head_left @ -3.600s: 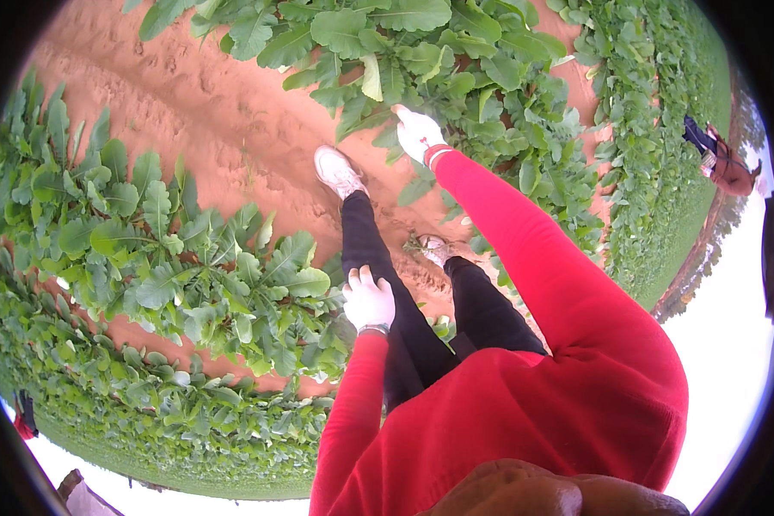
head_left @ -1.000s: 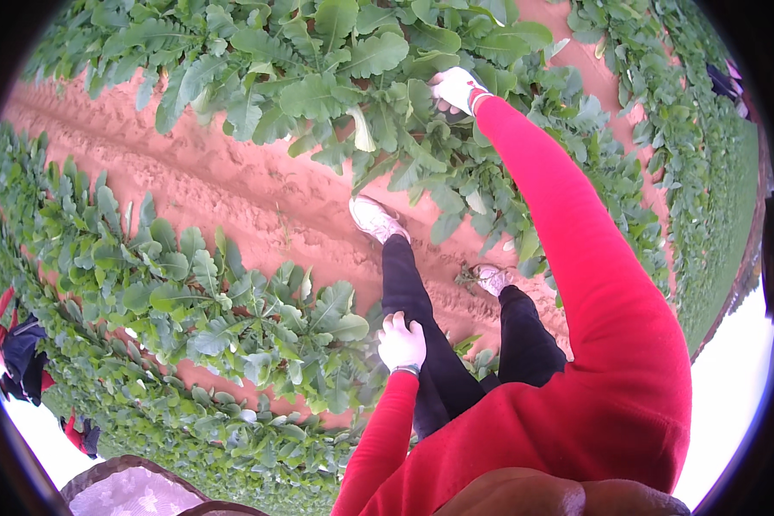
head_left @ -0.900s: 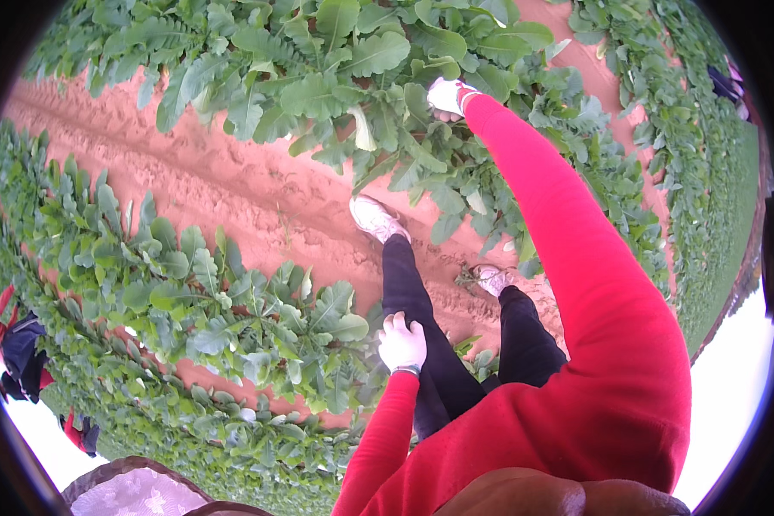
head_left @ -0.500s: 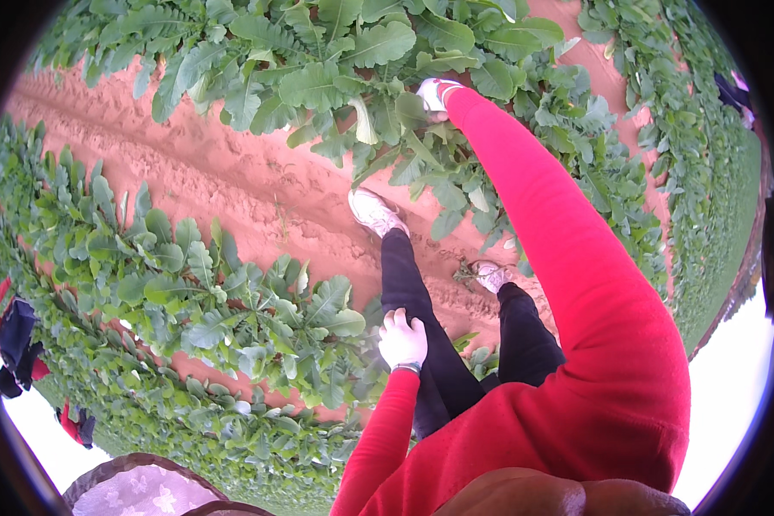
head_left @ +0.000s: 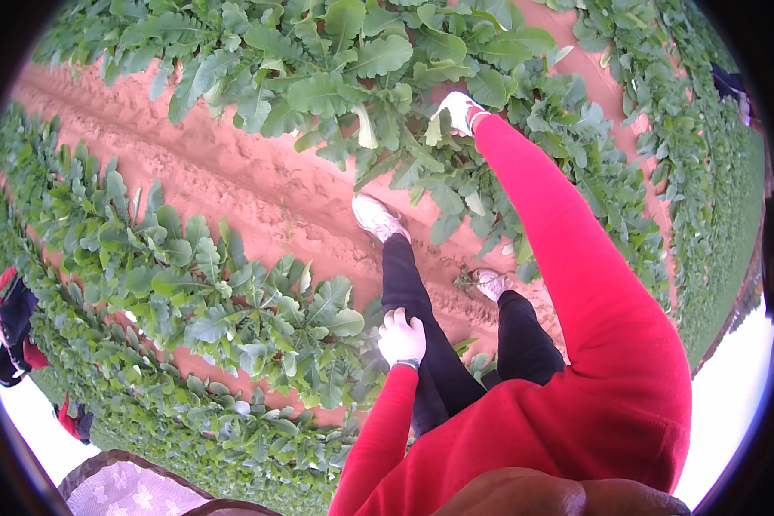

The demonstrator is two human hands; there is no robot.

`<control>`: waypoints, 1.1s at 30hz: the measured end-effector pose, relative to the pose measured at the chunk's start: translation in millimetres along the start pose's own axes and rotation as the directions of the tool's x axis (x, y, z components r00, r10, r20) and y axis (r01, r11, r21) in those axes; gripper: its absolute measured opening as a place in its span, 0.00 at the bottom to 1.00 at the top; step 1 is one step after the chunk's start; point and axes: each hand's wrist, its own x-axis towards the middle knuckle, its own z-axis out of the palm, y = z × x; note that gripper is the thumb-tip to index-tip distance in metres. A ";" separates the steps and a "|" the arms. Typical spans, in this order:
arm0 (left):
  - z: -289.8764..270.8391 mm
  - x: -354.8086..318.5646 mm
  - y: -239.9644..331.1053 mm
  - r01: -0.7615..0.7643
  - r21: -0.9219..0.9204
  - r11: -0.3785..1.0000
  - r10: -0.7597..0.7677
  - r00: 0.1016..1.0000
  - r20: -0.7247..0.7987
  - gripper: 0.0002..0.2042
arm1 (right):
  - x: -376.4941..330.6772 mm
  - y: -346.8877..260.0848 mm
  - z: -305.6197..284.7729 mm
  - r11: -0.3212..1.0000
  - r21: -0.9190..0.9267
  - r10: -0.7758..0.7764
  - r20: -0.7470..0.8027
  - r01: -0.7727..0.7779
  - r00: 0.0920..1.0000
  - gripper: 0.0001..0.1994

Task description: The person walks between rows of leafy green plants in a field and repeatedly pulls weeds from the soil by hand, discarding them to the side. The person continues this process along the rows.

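Note:
My right hand (head_left: 457, 112), in a white glove with red at the wrist, reaches far out into a row of leafy green plants (head_left: 378, 56). Its fingers are closed at the edge of a pale yellow-green leaf (head_left: 433, 132), which hangs below them. A whitish, drooping leaf (head_left: 365, 127) is a short way to its left. My left hand (head_left: 402, 337) rests on my left knee, holding nothing, its fingers loosely bent and apart. A band circles that wrist. The plants' stems and bases under the right hand are hidden by foliage.
My feet, in pale shoes (head_left: 377, 217), stand in a reddish soil furrow (head_left: 232, 185). Another leafy row (head_left: 206, 267) runs along the left. Two people in red and dark clothes (head_left: 15, 322) are at the far left. Part of another person (head_left: 731, 90) shows at the upper right.
My right hand has drawn back slightly to the right, and a pale leaf now shows at its fingers. The left hand stays on the knee. The view has shifted a little.

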 end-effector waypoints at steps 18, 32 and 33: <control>4.9 -16.7 6.9 0.023 0.016 1.000 -0.021 0.995 -0.098 0.18 | -161.2 -82.7 -2.8 0.721 0.616 -0.105 -0.356 0.318 0.929 0.19; -13.7 8.1 -23.8 -0.006 -0.096 0.995 0.007 1.000 0.005 0.18 | 80.0 -7.9 22.2 0.923 -0.385 -0.101 -0.200 0.016 0.975 0.17; -16.5 10.2 -24.9 -0.006 -0.106 0.994 0.007 1.000 0.005 0.17 | 83.1 -14.0 23.7 0.959 -0.281 -0.036 -0.224 -0.029 0.974 0.17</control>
